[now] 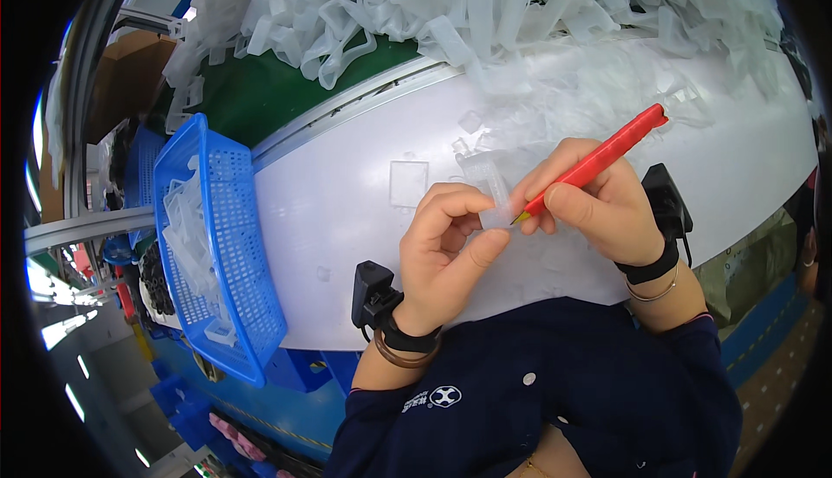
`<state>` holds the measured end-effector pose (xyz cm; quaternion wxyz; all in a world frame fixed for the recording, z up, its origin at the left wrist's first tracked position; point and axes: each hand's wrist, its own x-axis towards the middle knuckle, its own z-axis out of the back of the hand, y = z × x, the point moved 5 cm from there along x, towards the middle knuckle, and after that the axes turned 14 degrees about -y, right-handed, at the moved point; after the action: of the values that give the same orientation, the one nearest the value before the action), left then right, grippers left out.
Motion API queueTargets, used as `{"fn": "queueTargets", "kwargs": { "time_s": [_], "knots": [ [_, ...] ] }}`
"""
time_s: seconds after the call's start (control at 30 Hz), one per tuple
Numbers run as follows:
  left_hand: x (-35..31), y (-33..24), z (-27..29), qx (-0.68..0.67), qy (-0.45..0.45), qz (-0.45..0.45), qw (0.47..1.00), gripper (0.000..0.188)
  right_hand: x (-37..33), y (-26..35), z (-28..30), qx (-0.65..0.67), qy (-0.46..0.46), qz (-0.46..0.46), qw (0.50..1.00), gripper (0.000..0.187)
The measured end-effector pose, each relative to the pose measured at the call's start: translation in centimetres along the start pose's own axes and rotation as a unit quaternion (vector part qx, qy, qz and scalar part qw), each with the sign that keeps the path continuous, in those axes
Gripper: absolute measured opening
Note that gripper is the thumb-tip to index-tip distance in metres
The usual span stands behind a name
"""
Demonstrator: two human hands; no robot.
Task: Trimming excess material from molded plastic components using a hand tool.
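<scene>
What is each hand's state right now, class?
Left hand: closed, holding a translucent plastic piece.
Right hand: closed, fingers wrapped around a red-handled tool.

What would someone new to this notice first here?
Probably the bright red-handled tool in the fingers of the right hand, its tip at a translucent plastic piece held by the left hand. Next, the heap of translucent plastic parts across the far side, and the blue basket of similar pieces at the left.
</scene>
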<state>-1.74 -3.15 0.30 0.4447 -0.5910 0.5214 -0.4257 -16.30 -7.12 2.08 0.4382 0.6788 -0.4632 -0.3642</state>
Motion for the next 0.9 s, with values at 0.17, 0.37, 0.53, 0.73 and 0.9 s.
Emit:
{"fn": "queueTargets", "kwargs": {
  "time_s": [0.17, 0.37, 0.53, 0.73, 0.9],
  "knots": [
    [0.3, 0.6, 0.2, -0.048, -0.003, 0.036, 0.998, 0.024, 0.5, -0.2, 0.2, 0.019, -0.003, 0.005, 1.000, 0.011],
    [-0.1, -0.2, -0.1, 0.034, -0.045, -0.009, 0.998, 0.027, -0.9, 0.9, 0.0, -0.055, 0.000, 0.083, 0.995, 0.013],
    [-1.3, 0.4, 2.4, 0.077, -0.073, -0.048, 0.993, 0.019, -0.7, 0.0, -0.7, -0.183, -0.029, 0.262, 0.947, 0.012],
    [-0.6, -3.2, 2.1, 0.023, -0.053, -0.111, 0.992, 0.016, -0.1, 2.7, 3.1, -0.347, -0.205, 0.384, 0.831, 0.012],
    [-0.1, -4.6, 4.3, -0.046, -0.114, -0.166, 0.978, 0.016, -0.1, 5.4, 7.1, -0.338, -0.334, 0.421, 0.773, 0.011]
  ]
}}
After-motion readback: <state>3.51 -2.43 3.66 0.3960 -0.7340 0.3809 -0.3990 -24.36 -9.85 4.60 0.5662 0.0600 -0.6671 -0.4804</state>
